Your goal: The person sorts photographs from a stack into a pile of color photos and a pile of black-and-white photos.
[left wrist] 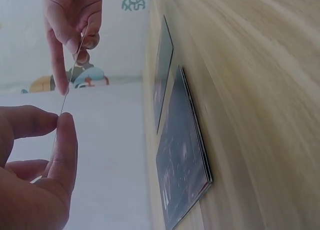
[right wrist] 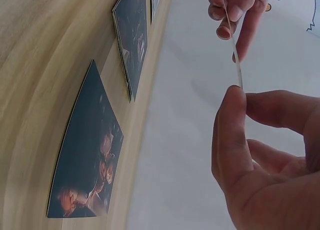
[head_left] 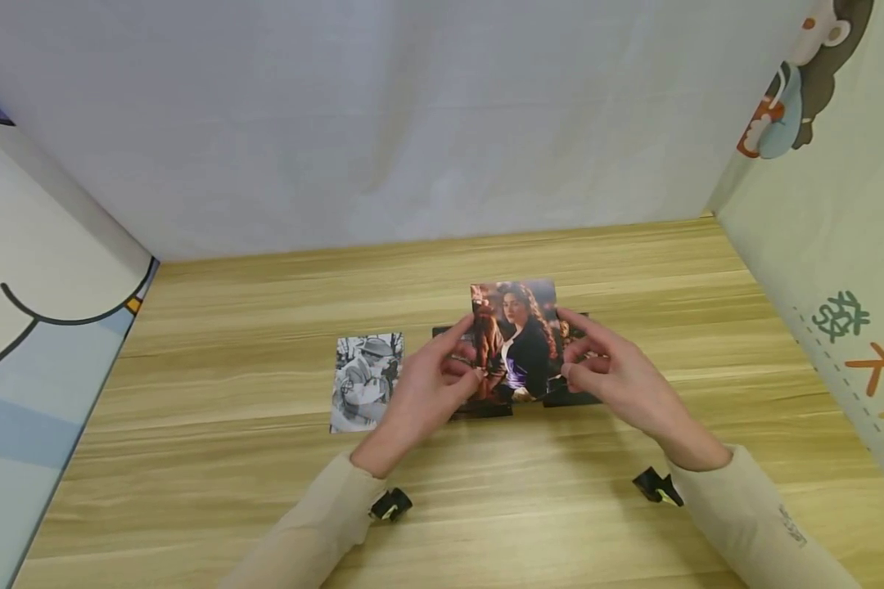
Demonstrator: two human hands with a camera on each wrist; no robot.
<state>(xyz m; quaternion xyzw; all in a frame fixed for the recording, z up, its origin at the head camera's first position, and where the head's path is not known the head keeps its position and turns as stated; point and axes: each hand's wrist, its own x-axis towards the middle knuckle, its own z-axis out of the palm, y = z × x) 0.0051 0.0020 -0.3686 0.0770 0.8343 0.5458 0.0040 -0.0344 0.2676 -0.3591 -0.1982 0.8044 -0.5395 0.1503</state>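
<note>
Centrally, the left hand (head_left: 429,380) and right hand (head_left: 629,383) are pinching a colour photograph (head_left: 519,343). From above, it is partly obscuring a photo stack (left wrist: 181,155) and dark print (right wrist: 87,150).

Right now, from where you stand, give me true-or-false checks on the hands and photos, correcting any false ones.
1. The left hand and right hand both hold the color photo. True.
2. The black-and-white photo lies on the table, left of the color photo in the head view. True.
3. The color photo lies flat on the table. False: it is raised above it.
4. The dark photo touches the dark stack. False: bare table shows between them.
</note>
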